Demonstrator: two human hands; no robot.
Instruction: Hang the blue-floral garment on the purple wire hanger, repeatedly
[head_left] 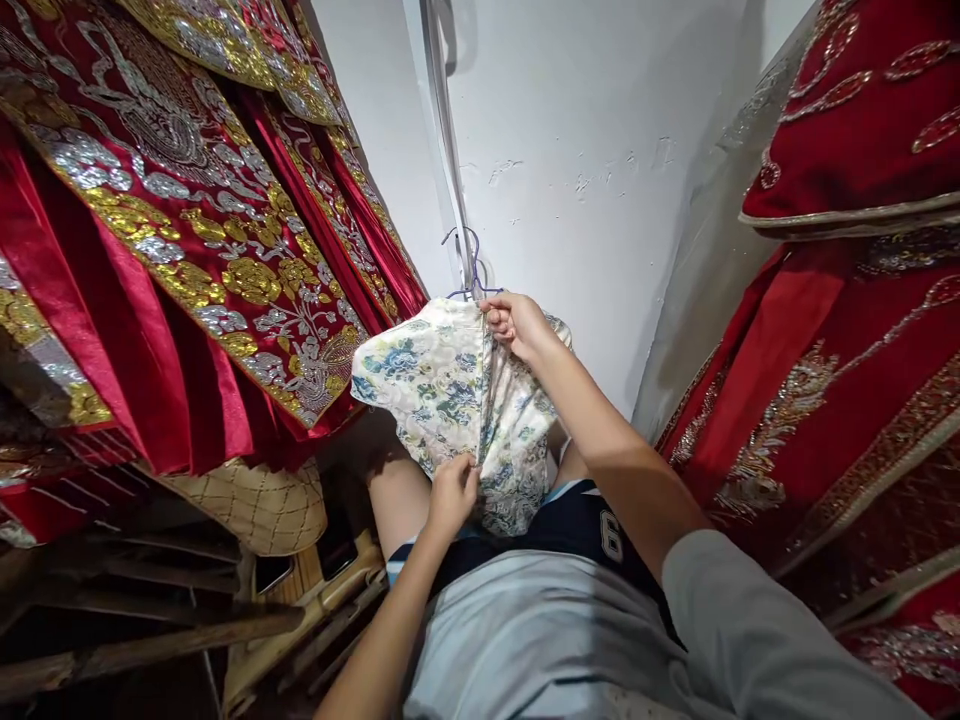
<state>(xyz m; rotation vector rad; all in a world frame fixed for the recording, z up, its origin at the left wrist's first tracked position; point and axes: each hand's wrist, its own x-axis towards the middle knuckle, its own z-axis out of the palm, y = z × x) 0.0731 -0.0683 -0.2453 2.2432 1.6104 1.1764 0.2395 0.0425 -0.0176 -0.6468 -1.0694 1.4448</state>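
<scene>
A cream garment with blue and green flowers [439,375] hangs on a purple hanger [474,262] in front of me, its lower part over my lap. My right hand [512,325] pinches the edge of the garment's centre opening near the neckline. Lower down, my left hand [452,490] is closed on the same opening edge near the hem. Between the two hands the edge runs nearly straight. Whether a zip or other fastener lies under my fingers cannot be made out.
Red costumes with gold and silver sequins [247,280] hang on the left. More red embroidered clothing [847,330] is on the right. A white wall [585,120] with a metal pole [446,130] stands ahead. Bamboo furniture [300,620] is at lower left.
</scene>
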